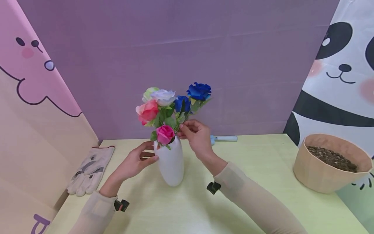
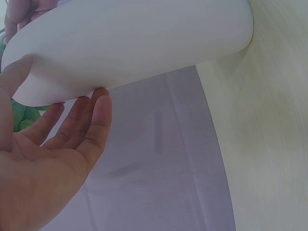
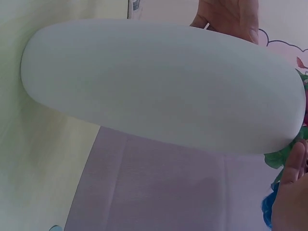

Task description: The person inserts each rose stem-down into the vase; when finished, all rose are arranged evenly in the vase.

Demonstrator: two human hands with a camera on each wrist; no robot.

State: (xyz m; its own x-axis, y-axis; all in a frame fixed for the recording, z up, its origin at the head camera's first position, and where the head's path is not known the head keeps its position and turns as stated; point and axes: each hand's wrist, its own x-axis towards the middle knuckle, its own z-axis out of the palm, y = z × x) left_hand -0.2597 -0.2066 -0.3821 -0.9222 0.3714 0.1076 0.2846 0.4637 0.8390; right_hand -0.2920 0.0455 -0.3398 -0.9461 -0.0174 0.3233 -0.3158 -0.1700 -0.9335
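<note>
A white vase [image 1: 170, 162] stands upright on the table, holding several artificial roses. My left hand [image 1: 137, 161] grips the vase's upper left side, thumb in front and fingers curved behind; in the left wrist view its fingertips [image 2: 100, 91] touch the white wall. At the rim's right, my right hand [image 1: 198, 136] pinches the leafy stem under the blue roses [image 1: 199, 91]. A pink rose [image 1: 165, 135] leans over the front rim. Behind it are a coral rose [image 1: 147, 111] and a pale lilac-white rose [image 1: 163, 97]. The lower stems are hidden inside the vase.
Grey-white work gloves [image 1: 90, 170] lie at the table's left edge. A light-blue handled tool [image 1: 226, 138] lies at the back, partly behind my right hand. On the right stands a tan pot [image 1: 321, 177] with dark soil. A purple backdrop [image 1: 233, 65] rises behind the table.
</note>
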